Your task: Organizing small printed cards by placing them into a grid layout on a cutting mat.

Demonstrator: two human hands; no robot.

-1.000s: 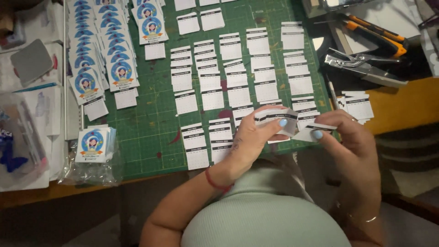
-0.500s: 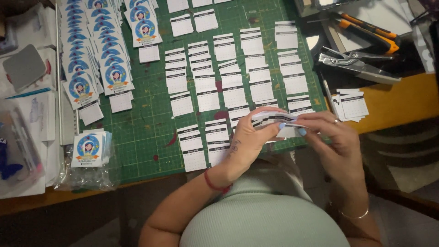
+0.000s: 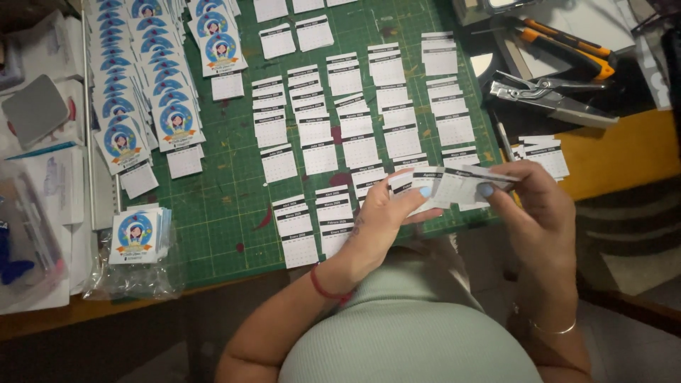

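Both hands hold a small fanned stack of white paper slips with black headers (image 3: 445, 186) above the near right edge of the green cutting mat (image 3: 227, 213). My left hand (image 3: 379, 220) supports the stack from below, thumb on top. From the right, my right hand (image 3: 532, 206) pinches the top slip between thumb and forefinger. Rows of the same little slips (image 3: 355, 120) lie spread over the mat just beyond the hands.
Overlapping round-picture cards (image 3: 152, 92) cover the mat's left side, with a bagged stack of them (image 3: 136, 237) at the front left. A metal hole punch (image 3: 550, 96) and an orange-handled cutter (image 3: 567, 46) lie at the right. More slips (image 3: 546, 152) rest on the orange tabletop.
The hands with the stack have shifted slightly right and forward. The right hand's fingers have moved onto the top slip and drawn it partly off to the right.
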